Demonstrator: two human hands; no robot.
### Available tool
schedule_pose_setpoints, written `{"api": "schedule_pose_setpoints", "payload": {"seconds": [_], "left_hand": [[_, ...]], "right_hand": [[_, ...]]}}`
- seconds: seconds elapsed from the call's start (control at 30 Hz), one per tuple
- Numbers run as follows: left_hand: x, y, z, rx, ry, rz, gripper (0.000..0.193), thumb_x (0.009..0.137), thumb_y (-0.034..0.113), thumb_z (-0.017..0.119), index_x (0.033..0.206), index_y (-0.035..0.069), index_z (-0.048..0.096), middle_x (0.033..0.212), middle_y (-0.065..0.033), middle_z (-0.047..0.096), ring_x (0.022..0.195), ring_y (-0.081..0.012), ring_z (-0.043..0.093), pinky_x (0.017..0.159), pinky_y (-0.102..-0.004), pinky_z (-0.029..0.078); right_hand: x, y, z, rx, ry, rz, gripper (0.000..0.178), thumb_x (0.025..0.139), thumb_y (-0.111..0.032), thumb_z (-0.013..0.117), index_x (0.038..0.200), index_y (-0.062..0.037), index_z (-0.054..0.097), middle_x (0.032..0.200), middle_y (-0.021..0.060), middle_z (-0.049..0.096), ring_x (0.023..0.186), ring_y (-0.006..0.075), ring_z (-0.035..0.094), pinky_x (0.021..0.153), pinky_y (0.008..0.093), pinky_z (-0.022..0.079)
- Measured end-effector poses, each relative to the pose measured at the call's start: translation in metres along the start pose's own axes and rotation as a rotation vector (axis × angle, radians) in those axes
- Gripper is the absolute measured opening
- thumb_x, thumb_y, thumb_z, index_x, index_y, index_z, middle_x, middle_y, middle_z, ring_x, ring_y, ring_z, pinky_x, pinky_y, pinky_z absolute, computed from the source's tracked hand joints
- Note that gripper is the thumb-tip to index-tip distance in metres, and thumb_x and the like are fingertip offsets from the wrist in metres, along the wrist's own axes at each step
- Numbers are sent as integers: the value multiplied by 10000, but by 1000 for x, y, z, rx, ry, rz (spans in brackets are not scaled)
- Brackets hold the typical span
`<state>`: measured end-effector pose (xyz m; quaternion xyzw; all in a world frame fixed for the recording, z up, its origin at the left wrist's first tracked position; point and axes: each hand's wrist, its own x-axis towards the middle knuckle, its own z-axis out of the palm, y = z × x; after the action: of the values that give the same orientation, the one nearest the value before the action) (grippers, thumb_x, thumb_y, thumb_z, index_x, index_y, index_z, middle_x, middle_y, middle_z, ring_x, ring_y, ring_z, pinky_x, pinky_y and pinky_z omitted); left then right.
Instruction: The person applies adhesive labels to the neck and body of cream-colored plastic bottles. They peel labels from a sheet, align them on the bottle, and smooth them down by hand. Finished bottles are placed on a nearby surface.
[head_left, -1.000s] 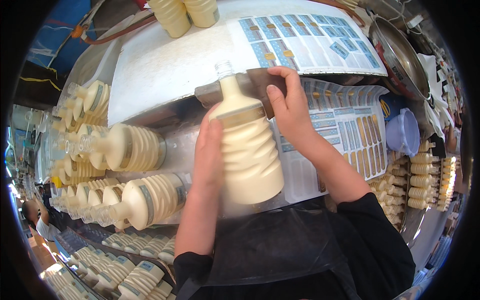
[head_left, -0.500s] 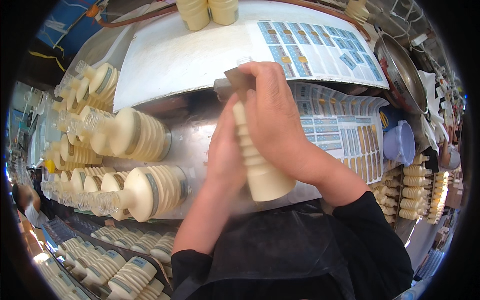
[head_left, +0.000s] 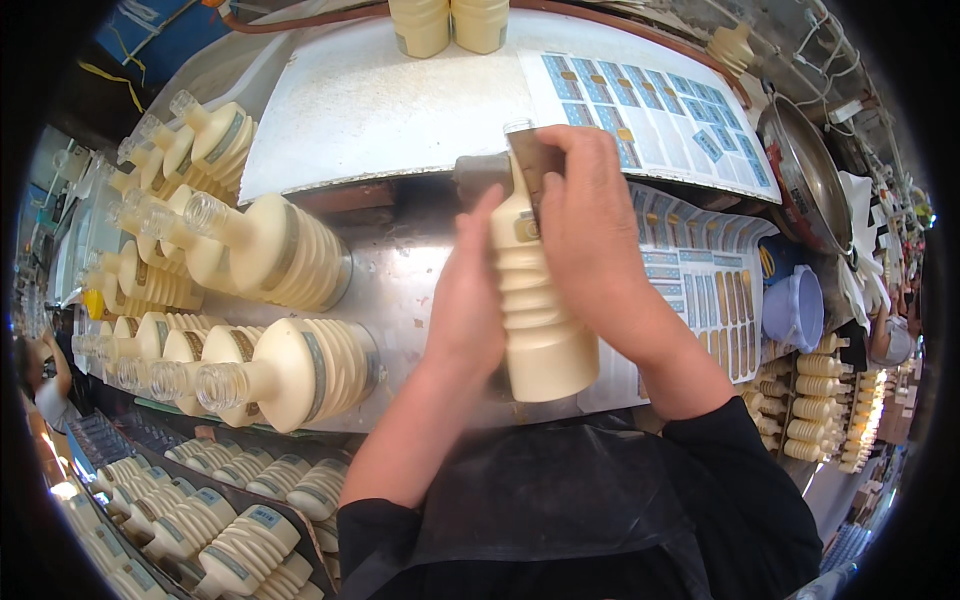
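1. Head view, work in hand: A cream bottle (head_left: 550, 355) is above the counter (head_left: 400, 250), in front of the wearer, base toward the body and clear threaded neck pointing away.
2. Left hand (head_left: 472, 300): fingers extended, lying along the bottle's left side. Blur hides the contact; whether the grip is closed cannot be told.
3. Right hand (head_left: 595, 215): closed, with a dark flat piece (head_left: 527, 160) pinched between thumb and fingers beside the bottle's neck and shoulder.
4. Bottle contents: clear neck, opaque cream body. Whether the cream colour is a coating or a filling cannot be told.
5. Left bottle group (head_left: 305, 375): similar ribbed bottles with shoulder bands, uncapped, standing in close rows on the counter.
6. Rear bottles (head_left: 420, 28): two, standing side by side on a raised white board (head_left: 390, 120).
7. Lower-left bottles (head_left: 250, 545): rows of similar cream units beside the counter.
8. Label sheets: one (head_left: 650, 115) on the board, partly used; another (head_left: 705, 310) below it, to the right of the hands.
9. Surroundings: a grey block (head_left: 480, 175) at the board's front edge; a purple bucket (head_left: 793, 312) and a round metal pan (head_left: 805, 170) at right.
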<state>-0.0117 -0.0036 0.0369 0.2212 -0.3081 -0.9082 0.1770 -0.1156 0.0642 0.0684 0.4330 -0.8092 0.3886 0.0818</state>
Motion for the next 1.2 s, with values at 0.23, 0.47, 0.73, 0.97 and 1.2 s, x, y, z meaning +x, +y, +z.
{"api": "schedule_pose_setpoints", "payload": {"seconds": [0.23,0.47,0.73,0.97,1.2], "left_hand": [[22,-15,-24,639,48,140,529,1099,432,450,1429,21,500,1324,-130,605,1187,-200,583,1040,-337,452],[21,-12,-22,554,62,139,483,1117,381,408,1411,14,520,1304,-128,618,1181,-185,590,1050,-349,455],[15,-5,-10,241,80,-44,598,1138,465,235,1449,23,491,1345,-144,626,1216,-252,631,1050,-404,510],[6,-3,7,199,-14,-23,661,1125,528,196,1529,52,411,1450,-120,560,1316,-252,563,1116,-417,457],[5,-5,-1,125,-62,22,664,1103,587,276,1531,97,411,1513,-76,501,1378,-222,493,1140,-402,411]], "right_hand": [[-10,53,-2,149,84,25,341,951,-9,493,1291,5,491,1243,208,521,1166,379,544,1046,436,441],[-21,85,6,285,193,53,351,965,-27,506,1314,6,490,1266,184,529,1200,324,544,1056,404,433],[-24,70,3,431,135,236,348,962,-41,492,1306,17,500,1296,194,530,1257,345,525,1102,418,407],[-11,29,2,308,119,9,343,930,-26,526,1272,0,496,1233,223,505,1151,410,538,1012,462,447],[-3,-16,21,84,-23,-79,367,894,-71,615,1241,-16,509,1185,224,538,1069,404,576,929,482,491]]}}
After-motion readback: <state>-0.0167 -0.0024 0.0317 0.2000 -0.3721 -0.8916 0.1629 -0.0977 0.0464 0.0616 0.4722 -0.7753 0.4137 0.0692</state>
